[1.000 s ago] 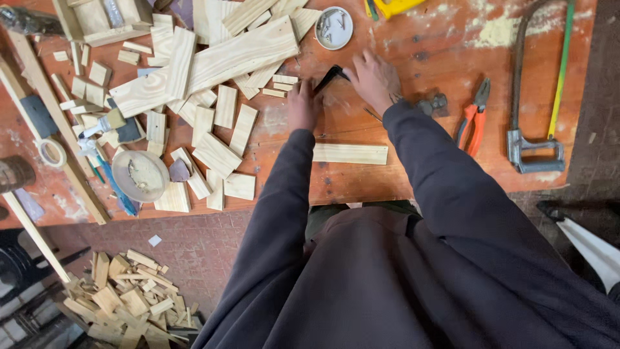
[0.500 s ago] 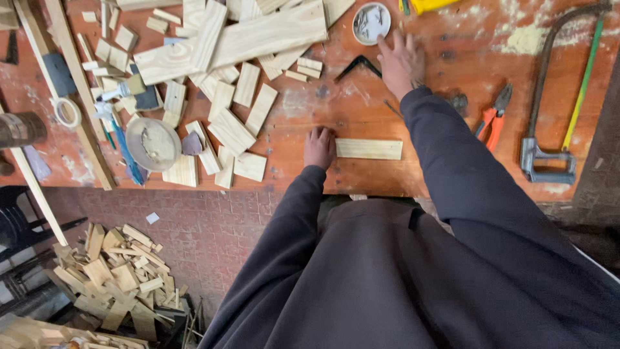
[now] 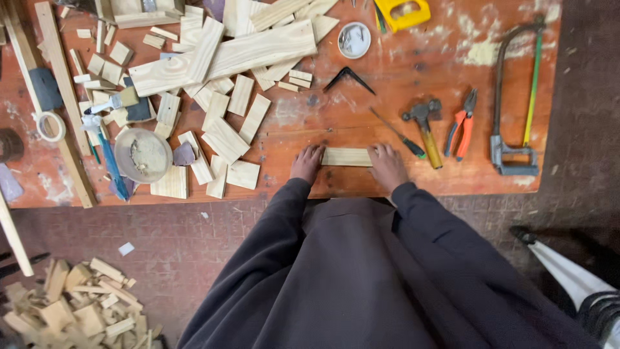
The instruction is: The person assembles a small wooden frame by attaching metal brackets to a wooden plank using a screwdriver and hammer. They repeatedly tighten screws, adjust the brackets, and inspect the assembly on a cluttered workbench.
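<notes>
Head view: a person stands at a worn red desk (image 3: pixel 387 71), dark sleeves reaching forward.
Wood piece: a short pale wooden block (image 3: pixel 347 157) lies flat near the desk's front edge, long side running left to right.
Left hand: the left hand (image 3: pixel 306 163) rests at the block's left end, fingers curled down against it (pressing rather than wrapped around it, as far as I can tell).
Right hand: the right hand (image 3: pixel 387 165) sits at the right end, fingers bent onto the wood, palm down.
Nearby tools: a hammer (image 3: pixel 424 128) and a thin screwdriver (image 3: pixel 395 132) lie just right of the block; red pliers (image 3: pixel 461 122) and a hacksaw (image 3: pixel 515 103) lie farther right.
Left side: scattered wood offcuts (image 3: pixel 223 97), a round dish (image 3: pixel 143 154) and a tape roll (image 3: pixel 50 126).
Doing it well: I judge that even pressure from both ends keeps the block square and stops it skating.
</notes>
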